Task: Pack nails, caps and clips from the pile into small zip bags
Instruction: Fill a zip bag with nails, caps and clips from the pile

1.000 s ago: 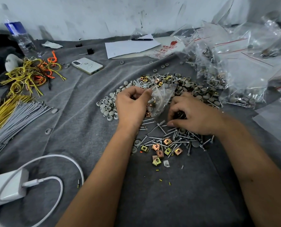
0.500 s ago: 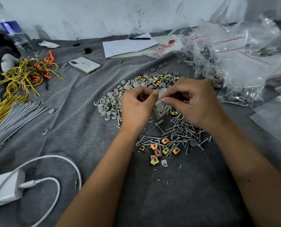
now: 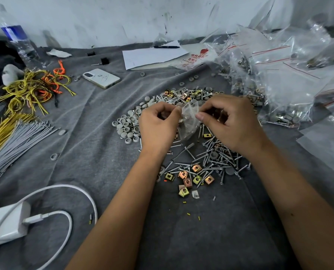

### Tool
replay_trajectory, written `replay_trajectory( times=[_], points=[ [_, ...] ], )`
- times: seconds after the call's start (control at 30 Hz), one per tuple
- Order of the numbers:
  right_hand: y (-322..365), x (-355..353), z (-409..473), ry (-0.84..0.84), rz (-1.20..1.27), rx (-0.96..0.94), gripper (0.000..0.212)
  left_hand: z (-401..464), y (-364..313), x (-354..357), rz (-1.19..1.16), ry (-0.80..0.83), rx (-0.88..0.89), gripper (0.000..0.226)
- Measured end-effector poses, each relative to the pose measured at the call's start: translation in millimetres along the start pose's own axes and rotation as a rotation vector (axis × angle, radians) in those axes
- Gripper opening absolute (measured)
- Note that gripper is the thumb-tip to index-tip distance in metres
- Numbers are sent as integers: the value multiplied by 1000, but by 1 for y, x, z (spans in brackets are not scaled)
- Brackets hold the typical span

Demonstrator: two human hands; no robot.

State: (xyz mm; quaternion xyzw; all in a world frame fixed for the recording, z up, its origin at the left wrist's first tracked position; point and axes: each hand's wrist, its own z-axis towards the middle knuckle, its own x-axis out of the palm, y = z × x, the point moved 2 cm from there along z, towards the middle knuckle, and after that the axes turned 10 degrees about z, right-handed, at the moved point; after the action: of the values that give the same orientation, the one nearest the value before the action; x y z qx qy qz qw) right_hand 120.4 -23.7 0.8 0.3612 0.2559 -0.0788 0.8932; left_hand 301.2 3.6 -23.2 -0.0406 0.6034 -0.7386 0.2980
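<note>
L hand [image 3: 158, 125] + R hand [image 3: 228, 121] raised over pile, fingers curled; each grip pinching zip bag [image 3: 188, 121] top.

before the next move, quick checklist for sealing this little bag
1. Small zip bag pinched by left hand: ok.
2. Right hand pinching its other side: ok.
3. Bag lifted off the pile of nails: ok.
4. Hardware inside the bag: ok, some metal shows through.
5. Right count of nails, caps and clips inside: cannot tell.
6. Zip strip closed: cannot tell, fingers cover it.
</note>
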Motion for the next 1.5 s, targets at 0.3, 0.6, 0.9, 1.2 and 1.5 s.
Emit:
replay_trajectory(
  times=[0.3,0.6,0.9,1.2,1.5],
  points=[
    [-5,21,-8,590,-115,215,33,22,29,-9,19,-175,-176,29],
    [-2,20,-8,579,-41,263,12,24,31,-14,164,-187,-129,28],
    [4,3,-1,-45,158,157,5,13,11,-12,78,-159,-56,18],
    [12,7,-1,-57,30,-45,13,-3,-6,4,88,16,112,21],
    [7,-2,-1,-174,44,75,11,1,0,0,18,-32,42,16]
  ],
)
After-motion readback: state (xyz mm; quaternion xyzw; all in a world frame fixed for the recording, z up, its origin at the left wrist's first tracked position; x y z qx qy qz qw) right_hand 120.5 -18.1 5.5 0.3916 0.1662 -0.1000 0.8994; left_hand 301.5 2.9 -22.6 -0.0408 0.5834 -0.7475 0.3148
